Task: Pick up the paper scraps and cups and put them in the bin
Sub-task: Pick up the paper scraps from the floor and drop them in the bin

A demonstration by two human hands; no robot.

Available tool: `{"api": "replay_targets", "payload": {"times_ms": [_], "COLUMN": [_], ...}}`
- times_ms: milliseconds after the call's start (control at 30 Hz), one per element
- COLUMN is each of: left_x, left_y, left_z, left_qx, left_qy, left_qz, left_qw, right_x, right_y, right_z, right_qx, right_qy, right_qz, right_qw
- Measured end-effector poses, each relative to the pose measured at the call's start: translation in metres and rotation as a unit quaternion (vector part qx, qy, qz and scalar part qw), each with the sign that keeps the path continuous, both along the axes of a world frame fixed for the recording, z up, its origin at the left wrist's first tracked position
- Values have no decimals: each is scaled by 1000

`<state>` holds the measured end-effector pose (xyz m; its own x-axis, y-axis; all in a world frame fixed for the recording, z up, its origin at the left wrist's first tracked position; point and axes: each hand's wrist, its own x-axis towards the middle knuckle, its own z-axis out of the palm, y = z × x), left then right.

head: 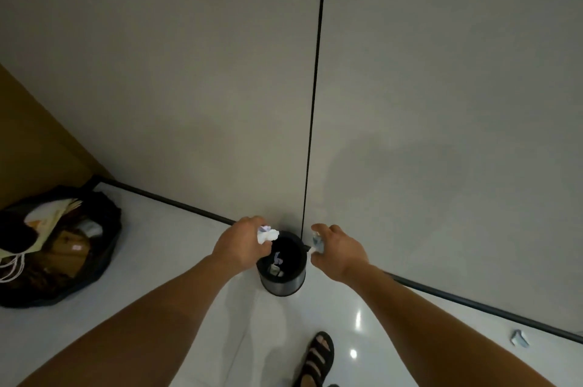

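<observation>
Above the bin (281, 273) — left hand (243, 244) grips a white scrap (266, 234), right hand (339, 249) a bluish scrap (317, 241) just beside the rim

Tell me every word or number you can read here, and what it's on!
No text can be read anywhere.
The left scrap in the left hand: bluish marks, too blurred.
The right scrap in the right hand: bluish marks, too blurred.
The bin scraps inside the bin: marks too small.
The box in the bag: pale label, too blurred.
</observation>
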<state>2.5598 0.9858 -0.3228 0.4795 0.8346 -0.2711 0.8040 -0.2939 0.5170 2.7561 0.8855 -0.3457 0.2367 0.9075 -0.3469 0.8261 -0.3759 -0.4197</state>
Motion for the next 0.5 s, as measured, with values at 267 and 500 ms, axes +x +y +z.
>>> {"api": "replay_targets", "payload": {"times_ms": [267,500], "left_x": [35,46], "left_y": [90,169], "left_z": [-61,-161], "left_qx": [-34,-89], "left_qy": [54,111], "left_qz": [-57,-162], "left_qw": [996,977], "right_x": [10,-8], "right_y": [73,126], "right_z": [-62,-157], "right_qx": [-56,-93], "right_qy": [42,95], "right_qz": [-37,-183], "right_qw": [997,974]}}
